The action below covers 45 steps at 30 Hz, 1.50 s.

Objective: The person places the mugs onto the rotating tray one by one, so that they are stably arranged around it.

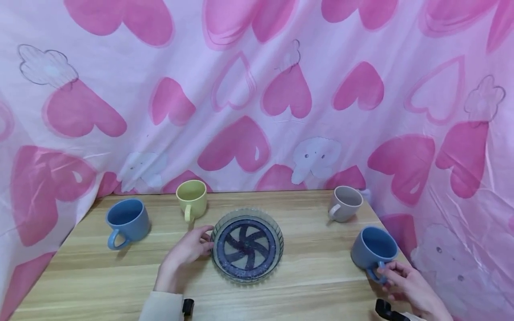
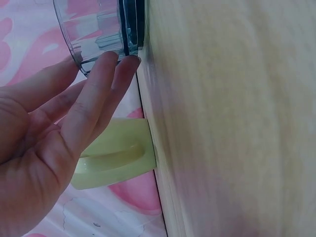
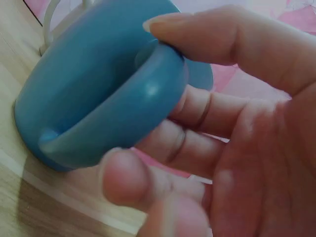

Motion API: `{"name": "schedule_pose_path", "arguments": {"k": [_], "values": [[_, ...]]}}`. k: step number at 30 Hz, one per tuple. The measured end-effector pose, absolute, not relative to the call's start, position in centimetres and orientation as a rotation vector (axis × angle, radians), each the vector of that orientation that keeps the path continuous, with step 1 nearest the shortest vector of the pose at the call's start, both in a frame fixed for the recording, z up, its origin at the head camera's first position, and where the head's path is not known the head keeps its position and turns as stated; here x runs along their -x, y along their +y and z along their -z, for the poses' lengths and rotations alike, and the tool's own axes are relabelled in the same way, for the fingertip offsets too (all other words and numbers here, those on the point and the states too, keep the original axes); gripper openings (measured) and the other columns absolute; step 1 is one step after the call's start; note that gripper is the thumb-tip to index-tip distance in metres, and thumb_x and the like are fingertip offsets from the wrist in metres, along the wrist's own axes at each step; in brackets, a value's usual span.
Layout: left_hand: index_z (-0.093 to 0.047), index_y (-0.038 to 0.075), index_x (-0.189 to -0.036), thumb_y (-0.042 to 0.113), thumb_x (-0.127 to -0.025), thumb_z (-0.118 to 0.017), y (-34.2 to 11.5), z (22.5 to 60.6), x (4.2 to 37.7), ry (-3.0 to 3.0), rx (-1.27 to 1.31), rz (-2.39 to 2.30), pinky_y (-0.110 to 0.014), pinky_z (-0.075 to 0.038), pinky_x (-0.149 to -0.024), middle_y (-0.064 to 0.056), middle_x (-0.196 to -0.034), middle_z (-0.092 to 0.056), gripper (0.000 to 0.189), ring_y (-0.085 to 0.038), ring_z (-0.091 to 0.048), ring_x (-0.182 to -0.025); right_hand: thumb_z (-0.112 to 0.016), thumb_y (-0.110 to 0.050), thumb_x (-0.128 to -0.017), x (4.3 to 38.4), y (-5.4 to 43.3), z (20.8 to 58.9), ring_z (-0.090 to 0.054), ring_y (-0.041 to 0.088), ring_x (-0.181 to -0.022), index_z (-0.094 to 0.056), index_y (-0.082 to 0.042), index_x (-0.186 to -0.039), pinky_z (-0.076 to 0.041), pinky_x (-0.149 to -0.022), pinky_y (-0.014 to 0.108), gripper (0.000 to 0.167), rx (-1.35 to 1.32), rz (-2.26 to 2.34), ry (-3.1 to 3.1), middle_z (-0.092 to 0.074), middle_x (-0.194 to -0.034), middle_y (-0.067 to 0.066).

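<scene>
A round glass plate (image 1: pixel 278 232) with a dark blue pinwheel pattern lies in the middle of the wooden table (image 1: pixel 317 272). My left hand (image 1: pixel 204 243) lies flat beside it. In the left wrist view, its straight fingertips (image 2: pixel 121 59) touch the plate's left rim (image 2: pixel 94 29). At the right edge of the table stands a blue mug (image 1: pixel 373 246). My right hand (image 1: pixel 386 270) grips its handle. The right wrist view shows the thumb on top of the blue mug's handle (image 3: pixel 123 113) and fingers curled through its loop.
Another blue mug (image 1: pixel 126 220) stands at the far left, a yellow mug (image 1: pixel 192 199) behind my left hand, and a grey-beige mug (image 1: pixel 344 203) at the back right. A pink heart-print curtain (image 1: pixel 257 89) hangs behind and around the table.
</scene>
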<state>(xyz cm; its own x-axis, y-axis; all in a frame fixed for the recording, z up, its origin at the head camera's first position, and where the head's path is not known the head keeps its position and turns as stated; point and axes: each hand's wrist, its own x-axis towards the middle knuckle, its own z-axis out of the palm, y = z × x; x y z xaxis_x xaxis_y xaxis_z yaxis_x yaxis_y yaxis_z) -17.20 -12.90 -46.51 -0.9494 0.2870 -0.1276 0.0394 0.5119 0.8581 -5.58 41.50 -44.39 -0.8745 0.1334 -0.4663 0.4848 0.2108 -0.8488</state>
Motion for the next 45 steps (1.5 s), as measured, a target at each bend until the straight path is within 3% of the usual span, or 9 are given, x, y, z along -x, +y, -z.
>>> {"name": "schedule_pose_path", "arguments": {"k": [8,16,23,27,34,45], "values": [[-0.046,-0.009,-0.138,-0.008,-0.088,-0.063,-12.7,46.5,17.4,2.48,-0.272,-1.415,-0.033,-0.057,-0.076,-0.014,-0.1,-0.062,0.053,-0.025,-0.061,-0.094,-0.06,-0.024,-0.097,6.0,40.9,44.0,-0.062,0.028,-0.068,-0.057,0.002,-0.103,-0.058,-0.066,0.042,0.026,-0.753,1.566,2.264,-0.063,-0.083,0.01],[-0.046,-0.008,-0.138,-0.009,-0.089,-0.062,-12.5,46.5,17.3,2.443,-0.252,-1.459,-0.034,-0.057,-0.075,-0.016,-0.102,-0.062,0.052,-0.024,-0.062,-0.092,-0.063,-0.028,-0.097,5.5,41.2,44.5,-0.064,0.026,-0.066,-0.06,0.001,-0.092,-0.059,-0.066,0.038,0.029,-0.771,1.578,2.352,-0.062,-0.078,0.009],[-0.045,-0.008,-0.139,-0.009,-0.088,-0.061,-12.7,46.5,17.4,2.458,-0.248,-1.439,-0.033,-0.057,-0.074,-0.014,-0.1,-0.061,0.053,-0.024,-0.061,-0.092,-0.058,-0.039,-0.098,5.8,41.9,44.5,-0.065,0.025,-0.073,-0.064,-0.001,-0.103,-0.057,-0.07,0.031,0.039,-0.787,1.592,2.395,-0.064,-0.083,0.007],[-0.045,-0.008,-0.139,-0.008,-0.088,-0.062,-13.0,46.5,17.3,2.472,-0.249,-1.428,-0.033,-0.057,-0.075,-0.013,-0.098,-0.061,0.053,-0.024,-0.061,-0.092,-0.058,-0.037,-0.099,5.9,41.7,44.6,-0.067,0.023,-0.071,-0.065,0.0,-0.104,-0.057,-0.069,0.029,0.038,-0.751,1.623,2.435,-0.066,-0.083,0.005],[-0.045,-0.009,-0.139,-0.008,-0.088,-0.062,-13.1,46.6,17.1,2.455,-0.261,-1.445,-0.034,-0.057,-0.075,-0.013,-0.098,-0.061,0.054,-0.023,-0.061,-0.09,-0.056,-0.032,-0.101,5.9,40.7,44.3,-0.067,0.021,-0.066,-0.06,0.009,-0.092,-0.058,-0.063,0.03,0.042,-0.641,1.691,2.634,-0.066,-0.078,0.006],[-0.044,-0.009,-0.139,-0.008,-0.088,-0.062,-13.1,46.4,17.2,2.45,-0.264,-1.441,-0.033,-0.057,-0.075,-0.014,-0.099,-0.061,0.054,-0.025,-0.061,-0.092,-0.059,-0.027,-0.099,7.9,37.3,42.0,-0.066,0.02,-0.061,-0.058,0.014,-0.097,-0.057,-0.06,0.028,0.041,-0.463,1.776,2.789,-0.066,-0.074,0.0]]}}
